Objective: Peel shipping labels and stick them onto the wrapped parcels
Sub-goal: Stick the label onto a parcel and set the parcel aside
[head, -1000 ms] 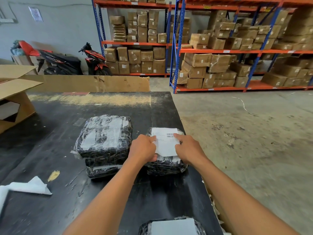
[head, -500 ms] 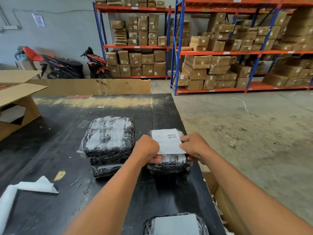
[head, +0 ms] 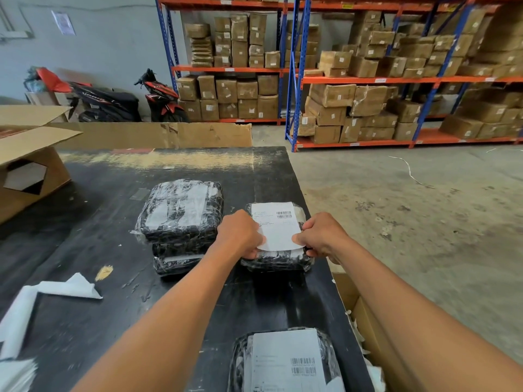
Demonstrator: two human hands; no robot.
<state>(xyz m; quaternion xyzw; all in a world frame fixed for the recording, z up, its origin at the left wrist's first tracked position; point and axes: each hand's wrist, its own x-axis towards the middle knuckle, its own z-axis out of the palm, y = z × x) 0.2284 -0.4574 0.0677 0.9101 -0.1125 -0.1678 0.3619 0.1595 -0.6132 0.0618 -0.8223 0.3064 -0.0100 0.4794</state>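
Ideally the left hand (head: pixel 240 236) and right hand (head: pixel 322 236), gripping the black film-wrapped parcel (head: pixel 278 263), smooth its white paper label (head: pixel 278 226) outward

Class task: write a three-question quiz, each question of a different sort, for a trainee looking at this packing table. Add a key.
1. True or false: the left hand and right hand grip a parcel at the left edge of the table.
2. Both thumbs press on: A) the label B) the table C) the loose white paper.
3. Fill in: the loose white paper lies to the ____ of both arms.
Key: 1 false, the parcel is at the table's right edge; 2 A; 3 left.
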